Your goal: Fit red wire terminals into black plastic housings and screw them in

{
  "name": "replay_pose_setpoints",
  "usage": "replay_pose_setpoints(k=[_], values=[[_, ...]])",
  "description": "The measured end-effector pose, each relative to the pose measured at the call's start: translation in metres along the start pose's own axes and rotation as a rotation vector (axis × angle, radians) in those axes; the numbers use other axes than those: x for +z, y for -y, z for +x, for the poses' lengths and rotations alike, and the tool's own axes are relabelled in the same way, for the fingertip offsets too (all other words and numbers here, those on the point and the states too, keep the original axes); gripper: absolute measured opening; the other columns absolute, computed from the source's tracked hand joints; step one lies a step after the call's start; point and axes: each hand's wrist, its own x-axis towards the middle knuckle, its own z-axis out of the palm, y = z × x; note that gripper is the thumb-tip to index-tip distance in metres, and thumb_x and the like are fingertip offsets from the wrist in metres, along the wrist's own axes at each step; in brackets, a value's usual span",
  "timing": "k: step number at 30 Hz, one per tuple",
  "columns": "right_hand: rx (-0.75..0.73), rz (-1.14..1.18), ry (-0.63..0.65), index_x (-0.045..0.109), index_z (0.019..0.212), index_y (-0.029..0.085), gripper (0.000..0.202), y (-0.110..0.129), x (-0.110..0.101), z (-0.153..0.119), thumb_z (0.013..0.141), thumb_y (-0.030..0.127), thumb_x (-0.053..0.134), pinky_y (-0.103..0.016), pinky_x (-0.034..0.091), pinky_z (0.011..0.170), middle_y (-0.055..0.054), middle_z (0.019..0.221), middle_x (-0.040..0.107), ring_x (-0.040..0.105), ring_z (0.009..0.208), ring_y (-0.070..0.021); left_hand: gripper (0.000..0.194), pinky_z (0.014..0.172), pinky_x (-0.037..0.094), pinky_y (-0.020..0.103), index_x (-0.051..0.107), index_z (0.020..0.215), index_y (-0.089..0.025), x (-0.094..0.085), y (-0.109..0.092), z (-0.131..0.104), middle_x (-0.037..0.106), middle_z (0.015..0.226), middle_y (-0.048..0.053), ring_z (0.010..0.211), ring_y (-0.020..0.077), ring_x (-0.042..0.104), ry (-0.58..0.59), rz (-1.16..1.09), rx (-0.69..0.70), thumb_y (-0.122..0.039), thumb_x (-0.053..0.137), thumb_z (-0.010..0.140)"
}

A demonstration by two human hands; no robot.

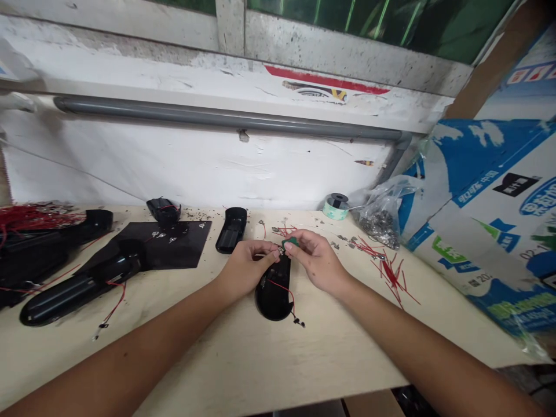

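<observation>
the black housing (273,301) lies on the pale tabletop (339,353) right in front of me, below and between my hands. it is a long, narrow, glossy shell with a smoothly rounded near end and a raised edge around a dark, hollow-looking inside. a thin red wire (283,286) crosses it, bends over the right side and ends in a small dark-and-silver bit (299,322) on the wood.

the housing's long axis runs away from me toward the wall, its far end leaning slightly to my right. the rounded end points back at me.

my right hand (319,259) pinches a small green piece (290,242) between thumb and fingers, just above the far part of the housing. my left hand (252,263) has thumb and forefinger brought close together, almost meeting the green piece; a tiny metal part (281,250) shows at their tips, but i cannot tell whether they grip it or which hand bears it.

my fingers hide the far end of the housing, so i can't see its shape there. most of the green piece is covered too, and its outline is hard to make out. inside the shell, black on black, details get lost.
</observation>
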Motion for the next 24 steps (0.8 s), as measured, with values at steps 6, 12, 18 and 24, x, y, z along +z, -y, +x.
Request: replay_pose_setpoints(k=[6, 12, 18, 24], values=[[0.006, -0.034, 0.022, 0.059, 0.095, 0.016, 0.036, 0.0001, 0.0029, -0.0021, 0.087, 0.051, 0.064, -0.027, 0.043, 0.074, -0.003, 0.085, 0.057, 0.051, 0.079, -0.0137, 0.025, 0.069, 0.048, 0.025, 0.071, 0.084, -0.013, 0.0016, 0.0014, -0.0012, 0.07, 0.082, 0.005, 0.073, 0.0136, 0.062, 0.003, 0.059, 0.005, -0.037, 0.063, 0.084], [-0.018, -0.019, 0.071, 0.053, 0.094, 0.017, 0.027, -0.0032, 0.0065, -0.0052, 0.093, 0.043, 0.059, -0.027, 0.043, 0.077, -0.002, 0.083, 0.057, 0.053, 0.08, -0.0137, 0.027, 0.065, 0.047, 0.024, 0.072, 0.083, -0.013, 0.0031, -0.0017, -0.0041, 0.068, 0.077, 0.004, 0.069, 0.0122, 0.059, 0.027, 0.097, 0.018, -0.038, 0.062, 0.085], [-0.034, -0.109, 0.041, 0.054, 0.096, 0.018, 0.024, -0.0044, 0.0063, -0.0059, 0.094, 0.041, 0.057, -0.026, 0.044, 0.075, -0.003, 0.087, 0.057, 0.053, 0.081, -0.0139, 0.02, 0.063, 0.047, 0.023, 0.07, 0.08, -0.013, 0.0038, -0.0071, -0.0029, 0.07, 0.077, 0.004, 0.068, 0.0123, 0.061, 0.0, 0.043, -0.048, -0.032, 0.067, 0.08], [-0.013, -0.097, 0.032, 0.054, 0.096, 0.017, 0.024, -0.0033, 0.0068, -0.0055, 0.092, 0.04, 0.06, -0.026, 0.044, 0.075, -0.003, 0.085, 0.057, 0.053, 0.08, -0.0136, 0.022, 0.063, 0.045, 0.023, 0.07, 0.079, -0.012, 0.0016, -0.0032, -0.0028, 0.067, 0.073, 0.004, 0.066, 0.0118, 0.059, 0.014, 0.104, -0.067, -0.033, 0.065, 0.081]])
